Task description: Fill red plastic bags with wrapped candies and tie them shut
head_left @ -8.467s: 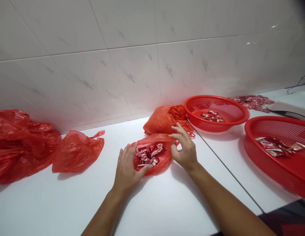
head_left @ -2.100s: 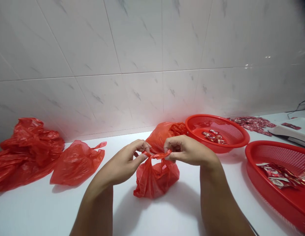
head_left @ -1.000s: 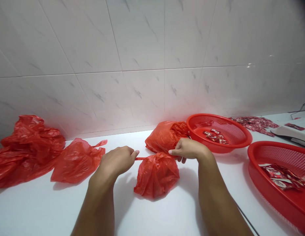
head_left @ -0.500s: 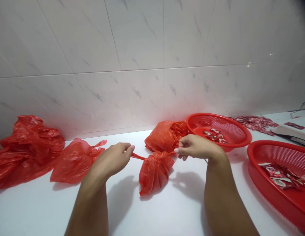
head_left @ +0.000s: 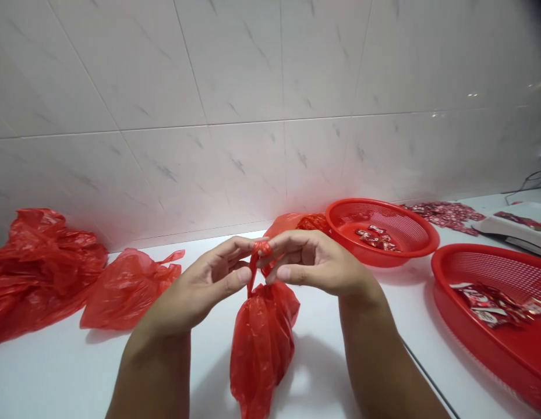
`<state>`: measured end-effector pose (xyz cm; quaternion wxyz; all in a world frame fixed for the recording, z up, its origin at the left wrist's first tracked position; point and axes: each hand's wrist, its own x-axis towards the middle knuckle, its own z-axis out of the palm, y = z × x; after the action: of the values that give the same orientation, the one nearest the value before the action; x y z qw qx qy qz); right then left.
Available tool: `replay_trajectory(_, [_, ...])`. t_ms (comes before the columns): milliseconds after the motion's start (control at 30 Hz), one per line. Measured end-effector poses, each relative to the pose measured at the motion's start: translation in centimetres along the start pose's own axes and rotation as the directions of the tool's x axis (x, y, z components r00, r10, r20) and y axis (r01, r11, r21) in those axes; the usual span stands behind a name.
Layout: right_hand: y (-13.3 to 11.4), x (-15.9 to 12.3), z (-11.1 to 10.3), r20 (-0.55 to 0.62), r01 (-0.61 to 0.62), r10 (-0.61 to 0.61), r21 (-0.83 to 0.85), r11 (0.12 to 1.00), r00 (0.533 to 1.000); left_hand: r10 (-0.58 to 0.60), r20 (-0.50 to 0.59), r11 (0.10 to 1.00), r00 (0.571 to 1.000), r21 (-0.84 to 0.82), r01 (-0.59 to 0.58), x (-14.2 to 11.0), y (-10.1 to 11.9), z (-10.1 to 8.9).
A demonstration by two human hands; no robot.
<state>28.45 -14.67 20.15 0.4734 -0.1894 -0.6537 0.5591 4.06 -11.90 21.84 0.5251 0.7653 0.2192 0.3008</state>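
A small red plastic bag (head_left: pixel 261 343) hangs lifted above the white counter (head_left: pixel 78 372), held up by its handles. My left hand (head_left: pixel 204 285) and my right hand (head_left: pixel 314 265) meet over it, both pinching the twisted handles at the top. The fingers are closed round the plastic. The bag's contents are hidden by the gathered plastic.
Another filled red bag (head_left: pixel 296 222) lies behind my hands. A flat red bag (head_left: pixel 126 286) and a heap of red bags (head_left: pixel 34 270) lie at the left. Two red mesh baskets (head_left: pixel 416 247) (head_left: pixel 465 343) with red sweet wrappers stand at the right, loose wrappers (head_left: pixel 445 213) beyond.
My hands, which were pulling the handles apart sideways, have come together above the bag. The bag has risen off the counter and now hangs long and narrow.
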Motion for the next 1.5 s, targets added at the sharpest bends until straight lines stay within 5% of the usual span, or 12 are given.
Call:
replay_trajectory(333, [-0.2,-0.2,2.3,-0.134,0.187,-0.23,-0.271,0.944,0.964,-0.086,0.057,0.989,0.995,0.128,0.078,-0.4,-0.2,2.5])
replay_trajectory(467, [0.2,0.2,2.4,-0.227,0.28,-0.375,-0.362,0.889,0.899,-0.122,0.047,0.991,0.991,0.051,0.12,-0.2,0.2,2.2])
replay_trajectory(600, [0.6,0.5,1.8,-0.4,0.226,-0.438,-0.476,0.85,0.805,-0.263,-0.078,0.959,0.962,0.085,0.269,-0.4,1.1,1.9])
replay_trajectory(700, [1.6,1.3,1.2,-0.488,0.116,-0.395,-0.506,0.855,0.778,-0.289,-0.148,0.948,0.946,0.092,0.304,-0.6,1.7,1.8])
replay_trajectory(833, [5.2,3.5,0.7,-0.491,-0.051,-0.24,-0.508,0.86,0.837,-0.251,-0.242,0.957,0.937,0.081,0.277,-0.7,1.6,1.4])
replay_trajectory(967, [12.1,5.9,1.0,-0.404,-0.211,-0.001,-0.481,0.851,0.915,-0.236,-0.327,0.954,0.915,0.1,0.282,-0.8,1.6,1.2])
replay_trajectory(1067, [18.1,6.8,1.8,-0.35,-0.264,0.165,-0.259,0.929,0.922,-0.236,-0.362,0.951,0.902,0.105,0.291,-0.9,1.9,1.5])
replay_trajectory(1200, [24.0,6.5,2.5,-0.348,-0.275,0.214,-0.139,0.951,0.913,-0.193,-0.439,0.963,0.877,0.087,0.255,-1.0,2.1,2.1])
replay_trajectory(1300, [25.6,6.0,2.4,-0.377,-0.243,0.195,-0.085,0.966,0.906,-0.154,-0.446,0.976,0.882,0.069,0.205,-1.3,2.2,2.1])
replay_trajectory(1500, [24.7,5.3,1.9,-0.395,-0.16,0.168,0.054,0.986,0.903,-0.121,-0.456,0.979,0.881,0.089,0.181,-1.7,2.9,2.5])
